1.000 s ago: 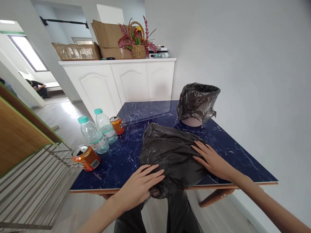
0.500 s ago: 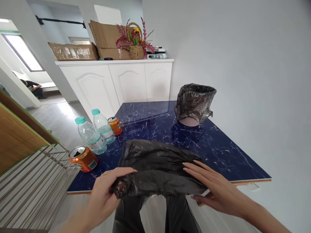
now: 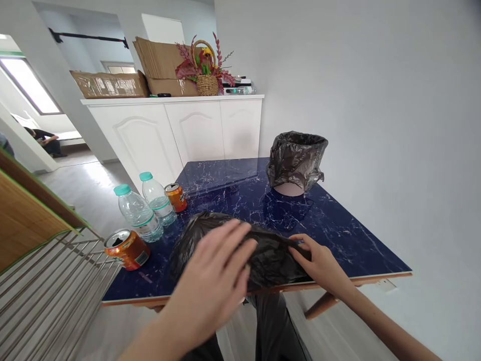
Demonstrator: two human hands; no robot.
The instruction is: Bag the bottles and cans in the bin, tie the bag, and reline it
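A black plastic bag (image 3: 268,255) lies flattened near the front edge of the dark blue marbled table (image 3: 221,193). My right hand (image 3: 315,258) pinches its right end between thumb and fingers. My left hand (image 3: 210,281) is over the bag, fingers stretched out and slightly apart, blurred by motion, with nothing seen in it. It hides part of the bag's left and middle; I cannot tell whether it touches the plastic. Farther back on the right stands a small bin (image 3: 289,189) lined with another black bag (image 3: 296,160), folded over its rim.
Along the table's left side stand two clear bottles (image 3: 137,213) with teal caps and two orange cans (image 3: 128,249). A wire rack (image 3: 56,286) adjoins the left edge. Behind is a white cabinet (image 3: 150,133) with cardboard boxes (image 3: 108,85) and a flower basket (image 3: 207,84). A person (image 3: 47,140) sits far left.
My left hand has let go of the bag's left end and moved right and up over it. My right hand has closed on the right end. The bag's near edge now lies on the table.
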